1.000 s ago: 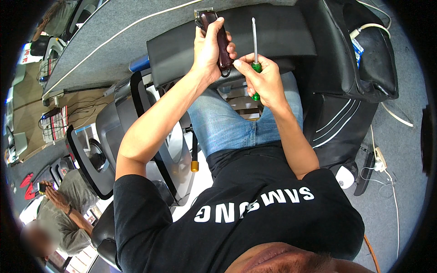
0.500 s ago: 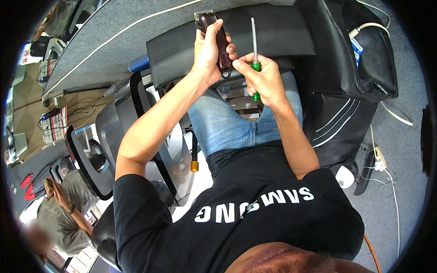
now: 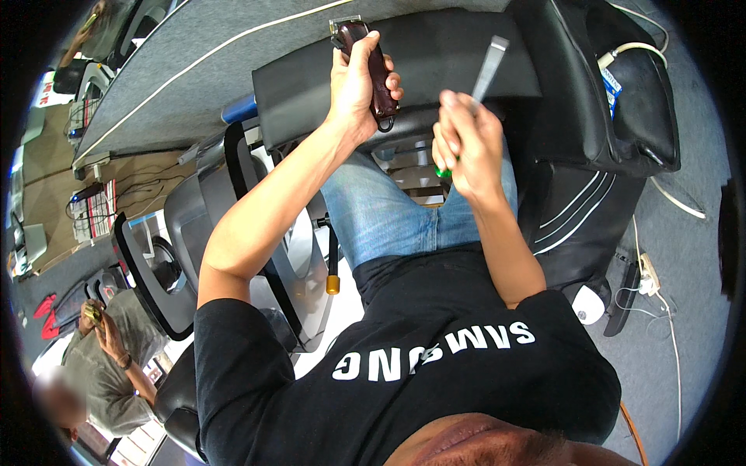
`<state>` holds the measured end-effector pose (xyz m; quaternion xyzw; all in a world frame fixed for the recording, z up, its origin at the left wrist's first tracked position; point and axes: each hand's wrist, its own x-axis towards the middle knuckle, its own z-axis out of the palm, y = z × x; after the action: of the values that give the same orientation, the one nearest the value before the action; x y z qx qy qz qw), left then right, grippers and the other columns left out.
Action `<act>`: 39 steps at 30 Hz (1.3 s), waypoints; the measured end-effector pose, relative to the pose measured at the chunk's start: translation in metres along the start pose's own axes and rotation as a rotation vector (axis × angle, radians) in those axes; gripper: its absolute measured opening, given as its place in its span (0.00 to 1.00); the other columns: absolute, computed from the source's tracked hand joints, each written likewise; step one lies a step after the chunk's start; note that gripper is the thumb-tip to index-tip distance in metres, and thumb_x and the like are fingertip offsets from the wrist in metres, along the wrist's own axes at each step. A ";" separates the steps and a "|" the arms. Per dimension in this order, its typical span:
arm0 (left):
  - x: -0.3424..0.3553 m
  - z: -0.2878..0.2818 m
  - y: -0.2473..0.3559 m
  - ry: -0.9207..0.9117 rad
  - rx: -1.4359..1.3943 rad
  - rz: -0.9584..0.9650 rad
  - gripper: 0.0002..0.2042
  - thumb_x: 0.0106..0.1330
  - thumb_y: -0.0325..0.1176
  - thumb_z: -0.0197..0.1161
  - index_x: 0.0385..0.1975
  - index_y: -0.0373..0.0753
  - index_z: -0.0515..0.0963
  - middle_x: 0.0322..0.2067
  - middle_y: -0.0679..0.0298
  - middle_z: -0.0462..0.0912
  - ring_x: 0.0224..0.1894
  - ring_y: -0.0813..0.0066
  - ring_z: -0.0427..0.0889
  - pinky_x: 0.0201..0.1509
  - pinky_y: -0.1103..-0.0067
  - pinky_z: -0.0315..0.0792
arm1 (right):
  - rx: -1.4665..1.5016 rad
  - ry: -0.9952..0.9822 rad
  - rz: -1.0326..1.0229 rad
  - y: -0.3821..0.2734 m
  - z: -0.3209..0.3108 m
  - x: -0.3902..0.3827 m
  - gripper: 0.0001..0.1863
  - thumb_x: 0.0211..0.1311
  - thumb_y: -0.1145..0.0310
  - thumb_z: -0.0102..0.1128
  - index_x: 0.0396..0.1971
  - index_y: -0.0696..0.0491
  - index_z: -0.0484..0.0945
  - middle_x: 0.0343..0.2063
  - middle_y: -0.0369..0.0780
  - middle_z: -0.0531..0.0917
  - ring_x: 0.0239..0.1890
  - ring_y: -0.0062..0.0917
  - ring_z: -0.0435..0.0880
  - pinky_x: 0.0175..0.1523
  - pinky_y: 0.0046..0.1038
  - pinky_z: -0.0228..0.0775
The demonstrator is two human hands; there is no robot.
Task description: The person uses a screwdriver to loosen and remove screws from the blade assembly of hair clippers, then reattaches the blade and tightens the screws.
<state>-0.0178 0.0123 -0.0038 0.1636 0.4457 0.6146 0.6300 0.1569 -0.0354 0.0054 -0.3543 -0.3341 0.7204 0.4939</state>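
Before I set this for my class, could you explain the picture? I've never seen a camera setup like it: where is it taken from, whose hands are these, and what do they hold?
There is no robot here, just a person's two bare hands. The camera is worn on the head and looks down, so the wearer's left is the picture's left; its wide lens bends straight edges.

The left hand holds a dark red hair clipper, blade end toward the top. The right hand grips a green-handled screwdriver, its shaft blurred.

Beyond the wearer's jeans is a long black cushion. At the right is a blue-and-white packet near a pale cable. Another person sits at the lower left.
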 end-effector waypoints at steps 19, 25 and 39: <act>0.002 0.004 0.002 0.042 -0.012 -0.029 0.19 0.72 0.46 0.70 0.42 0.47 0.64 0.28 0.64 0.77 0.21 0.76 0.76 0.22 0.76 0.72 | 0.674 -0.820 -0.267 -0.064 0.071 -0.109 0.11 0.62 0.78 0.74 0.40 0.68 0.87 0.42 0.59 0.86 0.36 0.35 0.90 0.38 0.27 0.85; 0.002 0.002 0.003 0.028 -0.012 -0.036 0.19 0.72 0.46 0.70 0.42 0.47 0.64 0.28 0.65 0.77 0.20 0.76 0.76 0.22 0.77 0.73 | 0.753 -0.825 -0.111 -0.061 0.078 -0.116 0.10 0.62 0.77 0.73 0.38 0.69 0.85 0.39 0.56 0.85 0.35 0.35 0.88 0.36 0.29 0.82; 0.004 -0.001 0.003 -0.010 -0.017 0.029 0.14 0.73 0.42 0.64 0.45 0.44 0.66 0.31 0.62 0.78 0.25 0.73 0.79 0.28 0.75 0.77 | 0.515 -0.347 0.165 -0.065 -0.004 -0.053 0.15 0.80 0.57 0.51 0.55 0.51 0.71 0.30 0.37 0.73 0.25 0.22 0.77 0.26 0.27 0.74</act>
<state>-0.0213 0.0161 -0.0039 0.1679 0.4349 0.6264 0.6247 0.2047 -0.0663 0.0674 -0.1155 -0.1903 0.8686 0.4428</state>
